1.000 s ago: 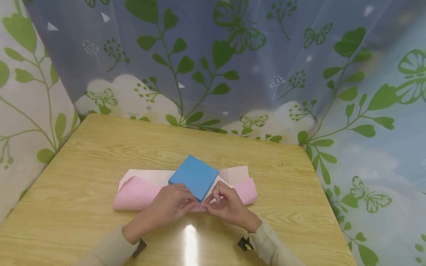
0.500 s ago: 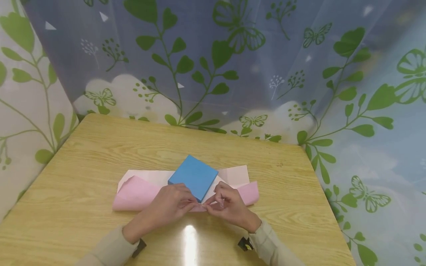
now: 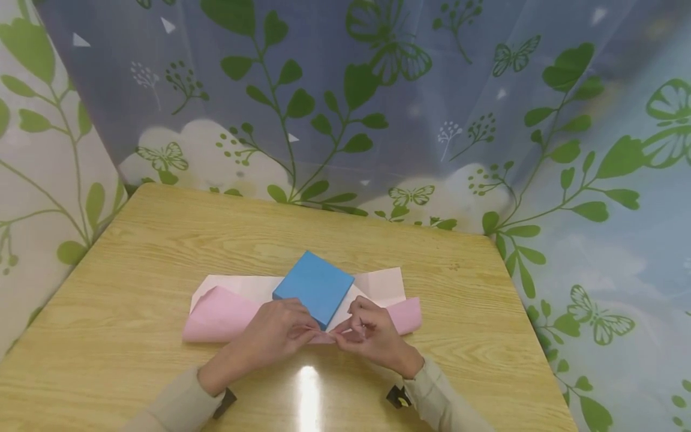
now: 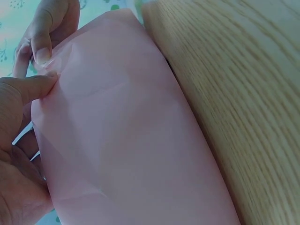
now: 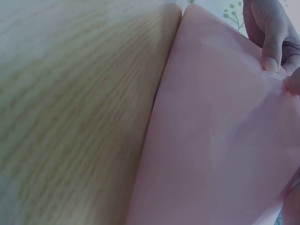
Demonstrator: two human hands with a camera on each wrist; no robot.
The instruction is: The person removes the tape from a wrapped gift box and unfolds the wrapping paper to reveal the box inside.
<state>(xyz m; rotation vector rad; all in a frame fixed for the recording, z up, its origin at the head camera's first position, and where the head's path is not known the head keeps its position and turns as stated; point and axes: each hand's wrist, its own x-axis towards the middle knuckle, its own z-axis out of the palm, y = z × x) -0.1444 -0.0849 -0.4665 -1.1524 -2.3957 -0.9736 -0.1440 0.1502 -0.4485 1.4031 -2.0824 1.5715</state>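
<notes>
A flat, square blue box lies turned cornerwise on a sheet of pink paper, whose inner side is paler. The sheet's near edge is folded up toward the box's near corner. There my left hand pinches the edge between thumb and fingers. Close beside it, my right hand pinches the same edge, fingertips almost meeting the left ones. In the left wrist view the pink outer face shows faint creases, with small puckers at the thumbs. Both hands cover part of the box's near side.
Everything rests on a wood-grain table, with a bright light reflection near its front. Curtains printed with leaves and butterflies stand along the back and both sides. A small black device sits at the right sleeve.
Both hands stay at the near edge, the fingertips shifting only slightly. The folded right end of the pink paper has spread a little outward and down. The blue box keeps its place.
</notes>
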